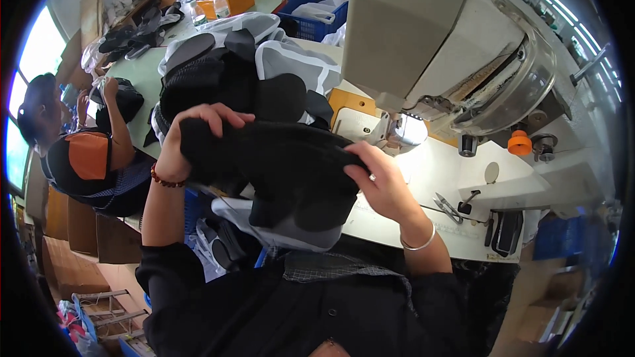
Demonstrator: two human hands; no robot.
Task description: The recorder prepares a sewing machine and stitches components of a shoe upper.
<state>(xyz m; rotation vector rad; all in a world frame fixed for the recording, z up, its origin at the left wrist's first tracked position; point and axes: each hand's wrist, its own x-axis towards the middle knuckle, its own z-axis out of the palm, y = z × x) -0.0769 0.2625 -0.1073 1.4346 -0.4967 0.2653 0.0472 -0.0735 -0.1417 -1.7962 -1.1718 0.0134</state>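
A black fabric piece (284,172) is stretched between my two hands in front of my chest. My left hand (186,133) grips its left end, fingers curled over the upper edge. The right upper edge is pinched between thumb and fingers of my right hand (382,180). Under the fabric a grey piece with a pale border (297,238) shows in part. Just beyond lies a pile of black and grey cut pieces (211,82), some edged in white. The sewing machine (407,33) stands ahead and to the right, its lamp lit over the needle area.
Snips (448,208) and a black case (507,233) lie on the machine table (397,228) to the right. At the back are a blue crate (311,10) and small bottles (221,5). A co-worker (86,152) sits at the left, hands raised near a black item.
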